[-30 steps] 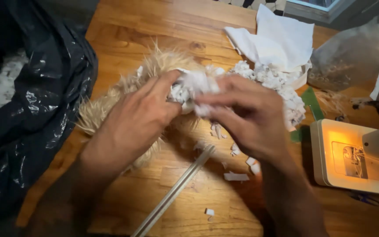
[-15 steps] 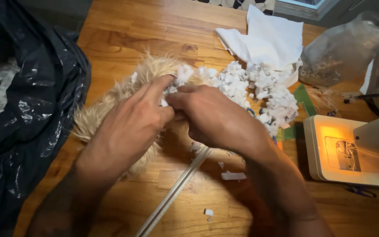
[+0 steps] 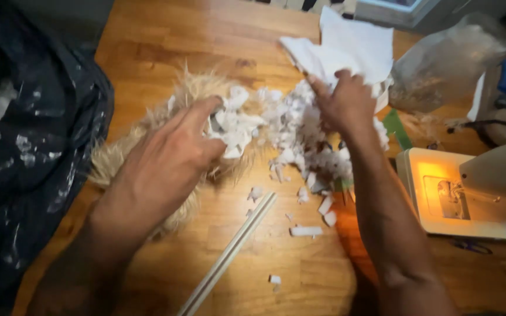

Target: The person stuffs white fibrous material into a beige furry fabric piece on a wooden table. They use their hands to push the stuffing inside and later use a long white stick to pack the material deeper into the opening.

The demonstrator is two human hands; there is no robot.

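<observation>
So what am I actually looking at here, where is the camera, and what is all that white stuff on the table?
There is no machine at work: these are a person's two bare hands, filmed by a camera worn on the head and looking down. The left hand presses on a tan furry piece, its fingers in a clump of white foam scraps. The right hand reaches into the bigger pile of scraps; whether it grips any is hard to tell. All lies on a wooden table, with a pale thin stick, white cloth, a black plastic bag at the left and a lit sewing machine at the right.
</observation>
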